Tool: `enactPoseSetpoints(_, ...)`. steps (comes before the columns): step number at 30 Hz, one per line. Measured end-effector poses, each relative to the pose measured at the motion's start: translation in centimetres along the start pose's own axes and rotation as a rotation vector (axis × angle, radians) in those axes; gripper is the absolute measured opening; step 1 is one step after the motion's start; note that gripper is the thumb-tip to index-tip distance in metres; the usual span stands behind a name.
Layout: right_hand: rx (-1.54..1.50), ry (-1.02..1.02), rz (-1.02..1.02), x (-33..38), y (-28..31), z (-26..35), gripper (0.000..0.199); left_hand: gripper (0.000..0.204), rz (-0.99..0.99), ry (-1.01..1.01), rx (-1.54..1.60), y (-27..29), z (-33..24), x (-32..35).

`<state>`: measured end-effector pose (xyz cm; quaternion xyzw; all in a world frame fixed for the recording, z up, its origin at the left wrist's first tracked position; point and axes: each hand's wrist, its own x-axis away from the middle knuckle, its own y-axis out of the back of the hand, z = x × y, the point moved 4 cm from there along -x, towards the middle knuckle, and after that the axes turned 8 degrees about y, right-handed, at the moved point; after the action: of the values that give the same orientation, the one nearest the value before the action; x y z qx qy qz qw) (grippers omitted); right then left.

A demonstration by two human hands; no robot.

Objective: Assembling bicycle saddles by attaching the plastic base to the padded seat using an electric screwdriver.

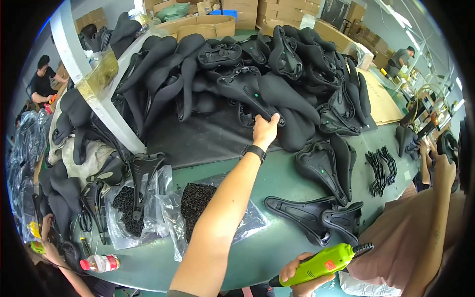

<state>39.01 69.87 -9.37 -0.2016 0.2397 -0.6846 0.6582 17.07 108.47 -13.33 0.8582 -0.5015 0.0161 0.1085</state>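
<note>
My left hand (265, 132), with a dark band on its wrist, reaches forward to a heap of black bicycle saddles. Its thumb and fingers close on the narrow nose of an upturned saddle (242, 85), whose underside bears a small green dot. At the lower edge, my right hand (297, 275) is wrapped around a lime-green electric screwdriver (321, 263) with a black cord; its tip points to the lower left. Between the hands, saddle bases (302, 214) lie on the green table, near another upturned saddle (321, 171).
Clear bags of small black parts (195, 200) lie left of my forearm, near a red-capped bottle (100, 263). Black metal brackets (381, 169) sit at the right. A white post (106, 109) rises at the left. Co-workers (415, 232) stand close on both sides.
</note>
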Motion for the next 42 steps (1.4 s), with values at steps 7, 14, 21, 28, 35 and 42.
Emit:
enactPoseSetpoints(7,0.046,-0.245,-0.035,0.8,-0.7,1.3,0.108,0.050,-0.149,0.054,0.317,8.5,-0.7,2.5)
enactPoseSetpoints(14,-0.323,-0.247,0.077,1.7,-0.9,2.0,0.108,0.047,0.196,0.114,-0.069,25.5,1.0,23.3)
enactPoseSetpoints(21,-0.482,-0.226,0.415,5.5,-4.2,3.9,0.103,0.045,0.641,-0.035,-0.458,30.2,8.3,39.5)
enactPoseSetpoints(28,-0.339,-0.139,0.531,7.2,-4.3,3.9,0.091,0.032,-0.534,-0.487,-0.923,38.2,2.8,30.0)
enactPoseSetpoints(35,-0.271,-0.098,0.506,7.5,-5.3,4.3,0.092,0.023,-0.560,-0.408,-0.853,41.4,4.5,26.8)
enactPoseSetpoints(42,0.130,-0.210,0.217,3.1,2.9,3.4,0.098,0.020,0.159,-0.606,-0.709,35.3,3.6,41.5)
